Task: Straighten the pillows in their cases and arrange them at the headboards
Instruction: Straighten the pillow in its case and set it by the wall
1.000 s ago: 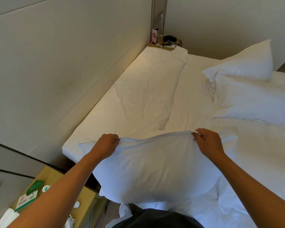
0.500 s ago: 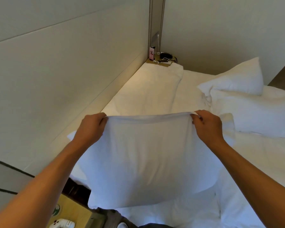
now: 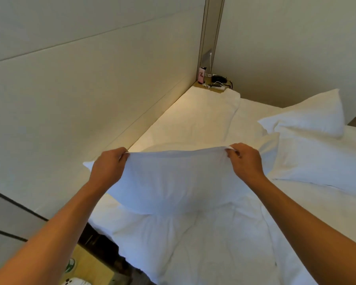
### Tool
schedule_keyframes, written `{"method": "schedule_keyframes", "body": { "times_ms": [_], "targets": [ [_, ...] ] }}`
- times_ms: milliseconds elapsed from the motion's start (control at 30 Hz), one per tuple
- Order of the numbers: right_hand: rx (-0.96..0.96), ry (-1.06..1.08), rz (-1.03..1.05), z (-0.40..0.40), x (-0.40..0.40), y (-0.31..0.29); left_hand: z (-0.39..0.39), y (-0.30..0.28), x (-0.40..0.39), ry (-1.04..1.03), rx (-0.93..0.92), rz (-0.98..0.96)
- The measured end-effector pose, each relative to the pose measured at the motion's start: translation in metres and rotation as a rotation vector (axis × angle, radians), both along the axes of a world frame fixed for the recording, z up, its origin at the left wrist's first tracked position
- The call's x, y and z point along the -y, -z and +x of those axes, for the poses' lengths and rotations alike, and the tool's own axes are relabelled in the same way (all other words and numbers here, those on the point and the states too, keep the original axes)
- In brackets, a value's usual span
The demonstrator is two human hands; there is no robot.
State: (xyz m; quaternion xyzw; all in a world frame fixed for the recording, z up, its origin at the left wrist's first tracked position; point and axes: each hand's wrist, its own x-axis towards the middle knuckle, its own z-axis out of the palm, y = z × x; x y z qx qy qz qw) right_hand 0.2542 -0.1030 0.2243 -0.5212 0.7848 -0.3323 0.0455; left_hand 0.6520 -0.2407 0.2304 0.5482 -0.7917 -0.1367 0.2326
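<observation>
I hold a white pillow [image 3: 173, 182] in its case by the top edge, hanging over the near end of the bed. My left hand [image 3: 108, 167] pinches the upper left corner. My right hand [image 3: 245, 159] pinches the upper right corner. The pillow's lower end touches the rumpled white sheet [image 3: 203, 243]. Two more white pillows [image 3: 317, 157] lie stacked at the right side of the bed. The padded headboard panel [image 3: 90, 89] runs along the left.
A far bedside shelf [image 3: 214, 86] in the corner holds a pink box, cables and a dark device. A wooden nightstand [image 3: 90, 270] with small items sits at bottom left. A folded white duvet [image 3: 193, 124] lies along the headboard.
The pillow has been swung forward and lowered onto the bed, away from my body. Both hands kept their grip on the top corners and moved outward over the mattress.
</observation>
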Motion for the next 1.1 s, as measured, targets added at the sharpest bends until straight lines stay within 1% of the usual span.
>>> {"method": "schedule_keyframes", "body": {
  "times_ms": [67, 133, 233, 333, 500, 733, 867, 1100],
  "targets": [
    [0.025, 0.012, 0.107, 0.007, 0.003, 0.027, 0.004, 0.029, -0.005, -0.021, 0.017, 0.075],
    [0.035, 0.040, 0.168, 0.012, 0.008, 0.049, 0.006, 0.053, -0.008, -0.053, -0.015, 0.125],
    [0.005, 0.109, 0.182, 0.018, 0.020, 0.065, 0.004, 0.076, -0.004, -0.075, -0.095, 0.155],
    [-0.051, 0.133, 0.185, 0.023, 0.033, 0.073, 0.003, 0.089, 0.008, -0.044, -0.155, 0.186],
    [-0.036, 0.114, 0.208, 0.026, 0.041, 0.083, 0.005, 0.098, 0.026, 0.014, -0.169, 0.229],
    [-0.010, 0.124, 0.192, 0.012, 0.052, 0.089, -0.001, 0.098, 0.049, 0.044, -0.090, 0.262],
    [0.046, 0.102, 0.157, 0.000, 0.073, 0.101, -0.012, 0.096, 0.063, 0.096, 0.014, 0.249],
    [0.176, 0.084, 0.186, -0.024, 0.113, 0.137, -0.031, 0.095, 0.093, 0.009, 0.136, 0.311]
  ]
}}
